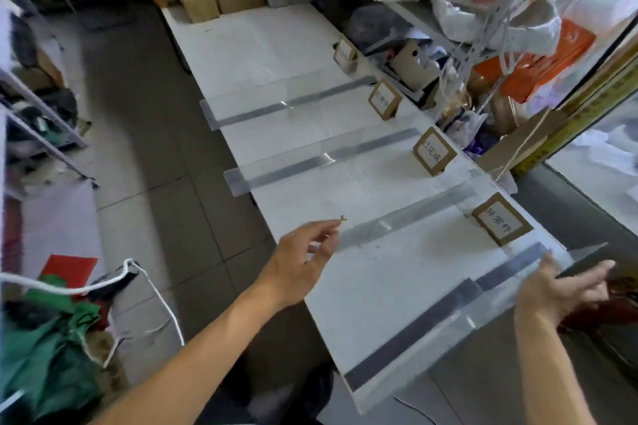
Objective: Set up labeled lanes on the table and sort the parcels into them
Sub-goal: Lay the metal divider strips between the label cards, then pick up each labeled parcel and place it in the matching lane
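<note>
Bright daylight from right; wide-angle edge warp; motion blur throughout.

A grey tiled floor (pixel 145 121) fills the left of the frame. Metal shelving (pixel 45 134) lines the left edge, and a white wire rack (pixel 407 10) crammed with bags stands upper right. Daylight glares at far right.

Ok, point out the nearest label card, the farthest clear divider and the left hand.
nearest label card (pixel 501 220), head view, on its white paper face.
farthest clear divider (pixel 276 103), head view, on the middle of its upright panel.
left hand (pixel 300 262), head view, on the back of the hand.
</note>
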